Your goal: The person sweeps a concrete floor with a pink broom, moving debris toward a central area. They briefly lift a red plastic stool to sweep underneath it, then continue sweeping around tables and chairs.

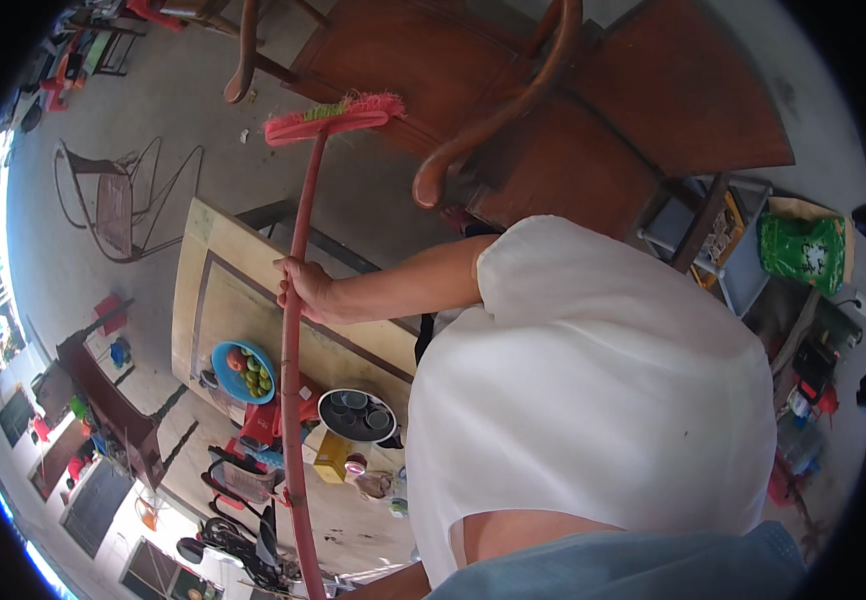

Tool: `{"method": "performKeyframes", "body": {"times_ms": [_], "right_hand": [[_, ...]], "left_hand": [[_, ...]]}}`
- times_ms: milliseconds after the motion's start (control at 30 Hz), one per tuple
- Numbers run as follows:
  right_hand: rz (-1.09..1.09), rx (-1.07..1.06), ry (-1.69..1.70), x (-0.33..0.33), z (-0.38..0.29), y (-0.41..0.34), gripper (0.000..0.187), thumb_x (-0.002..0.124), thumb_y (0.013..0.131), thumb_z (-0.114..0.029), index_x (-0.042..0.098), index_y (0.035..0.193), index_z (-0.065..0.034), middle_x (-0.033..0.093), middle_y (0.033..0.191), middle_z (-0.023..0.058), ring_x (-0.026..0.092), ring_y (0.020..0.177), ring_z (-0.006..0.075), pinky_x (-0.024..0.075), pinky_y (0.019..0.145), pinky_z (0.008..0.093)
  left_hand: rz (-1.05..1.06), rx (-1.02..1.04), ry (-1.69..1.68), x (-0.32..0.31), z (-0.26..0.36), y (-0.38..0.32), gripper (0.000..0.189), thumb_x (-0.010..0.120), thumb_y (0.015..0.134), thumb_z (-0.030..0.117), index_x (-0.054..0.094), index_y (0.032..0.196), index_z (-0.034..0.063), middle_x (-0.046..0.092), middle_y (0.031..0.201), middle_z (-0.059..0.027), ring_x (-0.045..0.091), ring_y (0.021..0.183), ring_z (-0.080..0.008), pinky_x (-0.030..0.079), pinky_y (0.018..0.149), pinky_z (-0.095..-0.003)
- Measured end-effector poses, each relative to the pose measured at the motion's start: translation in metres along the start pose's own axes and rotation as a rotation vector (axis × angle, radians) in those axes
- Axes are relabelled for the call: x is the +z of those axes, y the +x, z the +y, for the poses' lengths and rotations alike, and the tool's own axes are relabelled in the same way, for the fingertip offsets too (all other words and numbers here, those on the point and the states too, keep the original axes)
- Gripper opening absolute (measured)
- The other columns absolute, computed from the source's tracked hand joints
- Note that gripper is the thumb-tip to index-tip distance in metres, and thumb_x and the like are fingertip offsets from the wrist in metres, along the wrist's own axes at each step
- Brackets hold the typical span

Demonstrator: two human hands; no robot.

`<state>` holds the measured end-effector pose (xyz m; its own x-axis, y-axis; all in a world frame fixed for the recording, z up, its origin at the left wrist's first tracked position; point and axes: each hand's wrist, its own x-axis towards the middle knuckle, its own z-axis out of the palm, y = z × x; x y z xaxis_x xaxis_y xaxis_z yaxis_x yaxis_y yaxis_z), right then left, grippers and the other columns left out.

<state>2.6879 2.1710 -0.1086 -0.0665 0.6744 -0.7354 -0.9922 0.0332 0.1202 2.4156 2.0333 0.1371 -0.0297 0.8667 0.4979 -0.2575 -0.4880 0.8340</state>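
My right hand (307, 290) is closed around the red pole of a broom (292, 375). The pole runs from the bottom edge of the view up to the pink broom head (328, 127), which has pink and green bristles. That head appears near the floor beside a brown wooden armchair (493, 150); I cannot tell whether it touches. Of my left arm only a bit of forearm (395, 586) shows at the bottom edge, close to the pole; its hand is out of view. A pale table (253, 300) lies beyond the pole.
On the table are a blue bowl of fruit (268, 394), a round tray of cups (391, 435) and a yellow box (333, 457). A metal-framed chair (114, 210) stands on the concrete floor. Small scraps (244, 136) lie near the broom head. A green bag (800, 251) is at right.
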Motion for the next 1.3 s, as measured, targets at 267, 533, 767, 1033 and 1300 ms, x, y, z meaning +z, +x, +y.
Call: {"method": "performKeyframes", "body": {"times_ms": [267, 533, 767, 1033, 1300], "right_hand": [[-0.206, 0.269, -0.167, -0.043, 0.099, -0.026, 0.025, 0.055, 0.078, -0.031, 0.039, 0.066, -0.0156, 0.043, 0.054, -0.0002, 0.046, 0.052, 0.0189, 0.0392, 0.055, 0.0371], [0.295, 0.198, -0.453, -0.185, 0.101, -0.002, 0.013, 0.055, 0.08, -0.018, 0.043, 0.075, -0.0132, 0.046, 0.059, -0.0008, 0.049, 0.052, 0.0138, 0.0441, 0.048, 0.0299], [0.464, 0.421, -1.138, -0.282, 0.092, 0.007, 0.007, 0.05, 0.076, -0.014, 0.05, 0.082, -0.0098, 0.057, 0.068, 0.006, 0.054, 0.051, 0.0171, 0.0436, 0.041, 0.0315], [0.67, 0.532, -1.145, -0.271, 0.089, 0.065, 0.003, 0.047, 0.072, -0.006, 0.05, 0.071, -0.0071, 0.052, 0.057, 0.0078, 0.052, 0.045, 0.0202, 0.0407, 0.036, 0.0333], [0.266, 0.136, -1.002, -0.159, 0.055, 0.239, 0.005, 0.052, 0.077, -0.007, 0.046, 0.077, -0.0056, 0.051, 0.057, 0.0083, 0.05, 0.042, 0.0199, 0.0397, 0.035, 0.0353]], "left_hand": [[0.167, 0.209, 0.063, -0.04, 0.091, -0.088, 0.034, 0.045, 0.08, 0.016, 0.027, 0.052, 0.016, 0.023, 0.039, 0.0041, 0.026, 0.033, -0.0073, 0.028, 0.047, -0.0244], [0.115, 0.083, 0.066, -0.027, 0.104, -0.144, 0.035, 0.047, 0.081, 0.018, 0.03, 0.05, 0.0151, 0.029, 0.04, 0.0035, 0.032, 0.034, -0.0089, 0.032, 0.047, -0.0277], [-0.111, -0.125, 0.149, 0.021, 0.06, -0.127, 0.031, 0.044, 0.081, 0.014, 0.033, 0.052, 0.013, 0.038, 0.045, -0.0018, 0.036, 0.038, -0.0135, 0.038, 0.054, -0.0347], [0.056, -0.329, 0.394, 0.088, -0.049, -0.099, 0.026, 0.041, 0.08, 0.011, 0.035, 0.055, 0.0071, 0.039, 0.047, -0.0066, 0.038, 0.042, -0.0169, 0.041, 0.059, -0.0405], [-0.041, -0.257, 0.395, 0.12, -0.162, -0.057, 0.023, 0.048, 0.073, 0.009, 0.039, 0.053, 0.0017, 0.041, 0.049, -0.0078, 0.04, 0.045, -0.0192, 0.043, 0.068, -0.0437]]}}
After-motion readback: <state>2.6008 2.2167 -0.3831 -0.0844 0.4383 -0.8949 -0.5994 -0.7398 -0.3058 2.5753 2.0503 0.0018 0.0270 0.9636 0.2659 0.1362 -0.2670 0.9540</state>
